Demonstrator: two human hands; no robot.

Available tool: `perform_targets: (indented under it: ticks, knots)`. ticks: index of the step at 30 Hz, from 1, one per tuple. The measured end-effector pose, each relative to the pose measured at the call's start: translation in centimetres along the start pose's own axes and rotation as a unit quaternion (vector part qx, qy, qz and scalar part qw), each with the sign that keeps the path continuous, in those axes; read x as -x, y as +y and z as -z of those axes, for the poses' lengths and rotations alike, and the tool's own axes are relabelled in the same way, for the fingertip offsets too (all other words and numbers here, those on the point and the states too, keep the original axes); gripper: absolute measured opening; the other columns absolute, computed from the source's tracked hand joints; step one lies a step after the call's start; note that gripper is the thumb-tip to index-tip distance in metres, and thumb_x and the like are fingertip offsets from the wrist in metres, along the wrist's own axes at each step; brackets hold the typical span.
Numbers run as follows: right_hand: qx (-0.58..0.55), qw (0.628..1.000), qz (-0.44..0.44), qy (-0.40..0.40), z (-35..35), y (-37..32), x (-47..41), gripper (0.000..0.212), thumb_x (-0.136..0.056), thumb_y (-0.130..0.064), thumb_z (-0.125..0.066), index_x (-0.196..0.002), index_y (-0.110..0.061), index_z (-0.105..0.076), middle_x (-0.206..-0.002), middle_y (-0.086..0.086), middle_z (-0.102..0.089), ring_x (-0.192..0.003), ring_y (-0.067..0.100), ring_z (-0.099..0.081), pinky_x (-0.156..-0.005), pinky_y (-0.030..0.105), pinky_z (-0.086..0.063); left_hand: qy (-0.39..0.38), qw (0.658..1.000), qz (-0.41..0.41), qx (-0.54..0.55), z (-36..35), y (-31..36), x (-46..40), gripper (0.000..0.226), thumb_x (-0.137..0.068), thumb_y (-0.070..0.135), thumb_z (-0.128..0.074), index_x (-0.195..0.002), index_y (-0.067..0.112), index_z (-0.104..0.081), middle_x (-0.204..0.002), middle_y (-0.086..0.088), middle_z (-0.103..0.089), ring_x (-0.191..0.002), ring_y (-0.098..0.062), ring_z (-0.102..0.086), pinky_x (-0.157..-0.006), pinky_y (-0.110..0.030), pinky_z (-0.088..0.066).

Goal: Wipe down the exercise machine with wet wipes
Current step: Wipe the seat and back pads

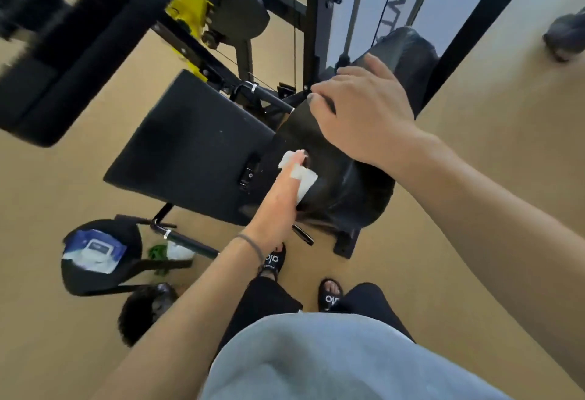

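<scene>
Pressing under left hand (278, 203) fingers (292, 163): wipe (305, 179) against pad (342, 190).

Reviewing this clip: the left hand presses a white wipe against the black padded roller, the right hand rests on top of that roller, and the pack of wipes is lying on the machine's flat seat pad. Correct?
Not quite. The head view shows the pack of wipes on a black bag on the floor, not on the flat seat pad. The rest holds: left hand presses the white wipe against the black padded roller, right hand on top.
</scene>
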State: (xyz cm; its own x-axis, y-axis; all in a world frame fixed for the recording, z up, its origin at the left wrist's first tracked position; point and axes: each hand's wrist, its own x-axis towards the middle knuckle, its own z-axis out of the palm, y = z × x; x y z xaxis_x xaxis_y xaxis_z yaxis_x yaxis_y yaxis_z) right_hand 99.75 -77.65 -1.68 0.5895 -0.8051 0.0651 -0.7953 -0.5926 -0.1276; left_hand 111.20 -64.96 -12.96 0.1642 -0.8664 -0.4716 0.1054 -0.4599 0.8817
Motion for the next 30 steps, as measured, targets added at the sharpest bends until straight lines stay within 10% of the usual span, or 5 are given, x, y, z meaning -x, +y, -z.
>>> perform_targets:
  ticks: [3, 9, 22, 26, 30]
  knots:
    - [0.007, 1.000, 0.019, -0.012, 0.2, 0.0, 0.0, 0.048, -0.105, -0.044, -0.028, -0.117, -0.029, -0.071, -0.113, -0.004, -0.073, -0.116, 0.019, -0.061, -0.122, 0.043, -0.020, -0.060, 0.990, -0.128, -0.015, -1.9, 0.4, 1.1, 0.043, -0.106, 0.038, -0.029, -0.148, 0.046, -0.037, -0.153, 0.033, -0.032, -0.147, 0.006, -0.021, -0.125, -0.031, -0.014]
    - [0.006, 0.999, 0.032, -0.021, 0.6, -0.3, 0.3, 0.045, -0.106, -0.042, -0.030, -0.118, -0.027, -0.071, -0.108, -0.002, -0.074, -0.106, 0.020, -0.064, -0.116, 0.040, -0.028, 0.114, 0.991, 0.059, -0.043, 1.3, -2.6, -0.4, 0.016, -0.101, 0.037, -0.038, -0.112, 0.029, -0.046, -0.114, 0.006, -0.047, -0.110, -0.012, -0.039, -0.089, -0.019, -0.035]
    - [0.063, 0.992, 0.020, -0.106, 1.2, -0.8, -0.7, 0.046, -0.108, -0.040, -0.031, -0.142, -0.022, -0.056, -0.137, 0.003, -0.065, -0.134, 0.023, -0.053, -0.122, 0.042, -0.021, 0.291, 0.849, 0.180, 0.403, -2.7, -3.2, -1.3, 0.080, -0.065, 0.058, -0.051, -0.135, 0.019, -0.049, -0.134, -0.005, -0.060, -0.118, -0.025, -0.060, -0.101, -0.040, -0.048]
    - [0.070, 0.990, 0.030, -0.123, 1.5, -0.8, -0.7, 0.044, -0.107, -0.038, -0.031, -0.136, -0.021, -0.060, -0.129, 0.002, -0.068, -0.132, 0.023, -0.054, -0.122, 0.041, -0.020, 0.308, 0.828, 0.192, 0.428, -5.3, -1.7, 0.5, 0.050, -0.101, 0.045, -0.039, -0.150, 0.035, -0.036, -0.139, 0.003, -0.056, -0.114, -0.017, -0.059, -0.072, -0.023, -0.049]
    - [0.069, 0.985, 0.077, -0.137, 1.3, -0.6, -0.8, 0.047, -0.106, -0.038, -0.028, -0.142, -0.024, -0.056, -0.136, -0.003, -0.065, -0.136, 0.020, -0.050, -0.123, 0.041, -0.019, 0.343, 0.795, 0.155, 0.475, -2.4, -3.4, -2.3, 0.018, -0.099, 0.036, -0.051, -0.101, 0.027, -0.067, -0.085, 0.006, -0.067, -0.063, -0.010, -0.062, -0.053, -0.019, -0.043]
